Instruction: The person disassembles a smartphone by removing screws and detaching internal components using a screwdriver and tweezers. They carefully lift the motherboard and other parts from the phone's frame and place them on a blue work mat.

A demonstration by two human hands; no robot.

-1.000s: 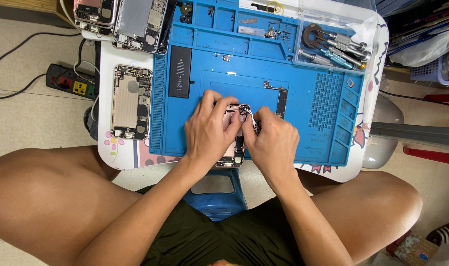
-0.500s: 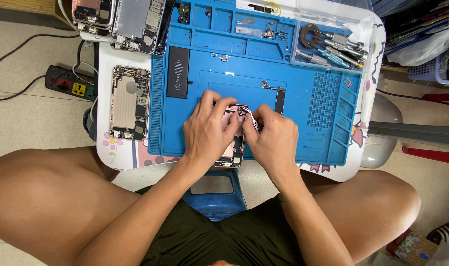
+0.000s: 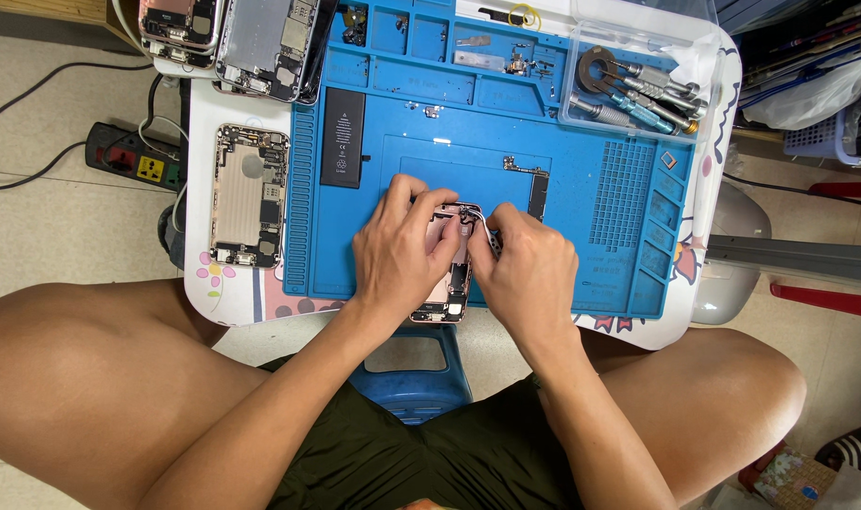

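Note:
An opened phone body (image 3: 452,274) with bare inner parts lies on the blue work mat (image 3: 600,274), at its near edge. My left hand (image 3: 402,250) rests on the phone's left side and grips it. My right hand (image 3: 525,269) presses on the phone's right side, its fingertips pinching something small at the phone's top end; what it is stays hidden by the fingers. Both hands touch each other over the phone.
A black battery (image 3: 342,138) and a small circuit board (image 3: 536,189) lie on the mat. Another opened phone shell (image 3: 249,194) sits on the white table (image 3: 232,302) to the left, more shells (image 3: 265,42) at the back. A clear tray of screwdrivers (image 3: 638,94) stands back right. A power strip (image 3: 133,161) lies on the floor.
Both hands stay on the phone; the fingers have shifted only slightly at its top end.

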